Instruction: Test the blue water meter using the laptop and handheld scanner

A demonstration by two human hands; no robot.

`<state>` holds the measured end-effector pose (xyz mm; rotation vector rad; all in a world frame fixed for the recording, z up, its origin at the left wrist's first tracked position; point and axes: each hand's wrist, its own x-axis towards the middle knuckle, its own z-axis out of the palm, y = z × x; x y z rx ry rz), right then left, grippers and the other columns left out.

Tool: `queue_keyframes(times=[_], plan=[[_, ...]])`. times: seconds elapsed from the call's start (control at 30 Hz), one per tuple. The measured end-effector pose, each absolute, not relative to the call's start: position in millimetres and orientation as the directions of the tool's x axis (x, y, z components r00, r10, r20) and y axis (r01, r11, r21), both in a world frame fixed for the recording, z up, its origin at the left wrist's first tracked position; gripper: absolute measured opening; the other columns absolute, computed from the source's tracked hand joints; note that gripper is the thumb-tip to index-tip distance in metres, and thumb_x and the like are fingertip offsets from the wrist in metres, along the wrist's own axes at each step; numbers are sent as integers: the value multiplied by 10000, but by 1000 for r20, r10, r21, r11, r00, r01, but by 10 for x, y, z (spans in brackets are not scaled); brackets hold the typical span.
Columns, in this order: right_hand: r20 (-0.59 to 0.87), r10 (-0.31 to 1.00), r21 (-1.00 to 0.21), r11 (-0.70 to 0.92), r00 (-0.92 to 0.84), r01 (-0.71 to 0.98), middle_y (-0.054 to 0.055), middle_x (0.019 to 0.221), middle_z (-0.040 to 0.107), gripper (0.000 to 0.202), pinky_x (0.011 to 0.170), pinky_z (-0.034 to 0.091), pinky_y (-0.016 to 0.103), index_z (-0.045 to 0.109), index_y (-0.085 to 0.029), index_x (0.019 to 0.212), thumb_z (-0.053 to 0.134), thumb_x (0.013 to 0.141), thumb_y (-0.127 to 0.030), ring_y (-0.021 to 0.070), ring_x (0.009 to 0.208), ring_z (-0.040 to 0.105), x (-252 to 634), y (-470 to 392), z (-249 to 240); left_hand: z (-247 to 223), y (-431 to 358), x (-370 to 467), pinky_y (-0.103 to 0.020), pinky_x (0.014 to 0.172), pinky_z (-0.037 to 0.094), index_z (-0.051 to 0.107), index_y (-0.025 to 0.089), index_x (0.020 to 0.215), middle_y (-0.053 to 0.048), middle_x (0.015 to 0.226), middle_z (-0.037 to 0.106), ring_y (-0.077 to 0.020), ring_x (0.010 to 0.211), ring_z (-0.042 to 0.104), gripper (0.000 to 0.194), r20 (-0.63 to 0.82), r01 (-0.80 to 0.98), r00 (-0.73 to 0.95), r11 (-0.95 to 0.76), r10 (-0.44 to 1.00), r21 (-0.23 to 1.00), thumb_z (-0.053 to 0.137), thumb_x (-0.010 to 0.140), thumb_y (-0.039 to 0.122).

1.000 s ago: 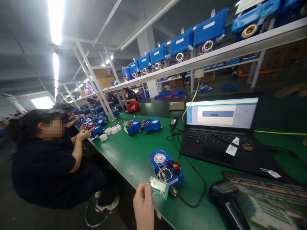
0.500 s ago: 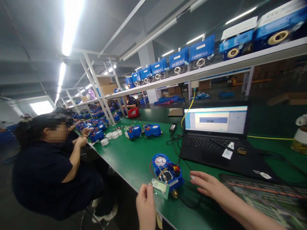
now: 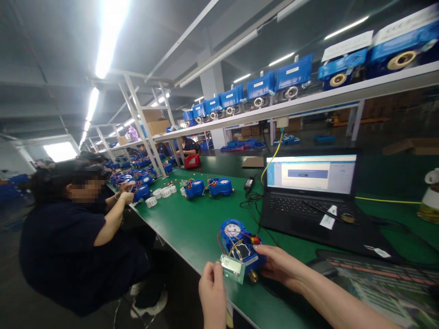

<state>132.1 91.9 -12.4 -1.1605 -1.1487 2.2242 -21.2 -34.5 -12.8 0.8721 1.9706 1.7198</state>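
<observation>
I see my left hand (image 3: pixel 212 292) pinching the small display board (image 3: pixel 233 267), which hangs by thin wires off the blue meter (image 3: pixel 240 244) near the desk (image 3: pixel 192 228) edge. My right hand (image 3: pixel 277 265) grasps the meter's side at 3 o'clock. A tug could tear those wires (they look fragile) or slide the meter off.

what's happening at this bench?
A person at a green workbench is handling an open blue meter with loose wires. The left hand pinches the small display board at the meter's front; the right hand grips the meter body from the side. An open laptop sits behind. A co-worker to the left works on similar blue units.
</observation>
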Motion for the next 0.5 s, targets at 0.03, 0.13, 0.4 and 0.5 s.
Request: queue_keyframes(times=[0.03, 0.13, 0.4, 0.5], plan=[[-504, 634, -797, -603, -587, 32, 48, 1043, 657, 489, 787, 390, 277, 528, -201, 1046, 683, 671, -474, 156, 916, 587, 1315, 917, -127, -126, -343, -210, -290, 607, 333, 371, 231, 550, 43, 564, 366, -146, 591, 371, 466, 108, 201, -735, 62, 670, 978, 500, 744, 634], [-519, 626, -780, -625, -583, 23, 38, 964, 665, 423, 777, 388, 281, 526, -202, 1033, 645, 703, -437, 154, 864, 593, 1301, 905, -121, -127, -340, -208, -291, 610, 334, 369, 230, 551, 43, 565, 364, -145, 592, 371, 486, 97, 191, -733, 67, 673, 979, 496, 734, 662], [-531, 631, -770, -638, -565, 12, 23, 951, 658, 335, 801, 388, 305, 517, -220, 1018, 582, 748, -408, 165, 887, 594, 1285, 869, -83, -220, -327, -223, -278, 587, 327, 368, 225, 545, 54, 550, 349, -130, 567, 346, 532, 91, 156, -749, 41, 656, 987, 505, 715, 710], [-532, 626, -768, -640, -570, 14, 28, 960, 655, 311, 805, 388, 316, 511, -219, 1005, 558, 757, -400, 171, 897, 594, 1280, 857, -87, -307, -313, -242, -272, 579, 323, 361, 225, 549, 58, 543, 341, -126, 558, 341, 529, 106, 153, -764, 19, 636, 988, 499, 728, 703]])
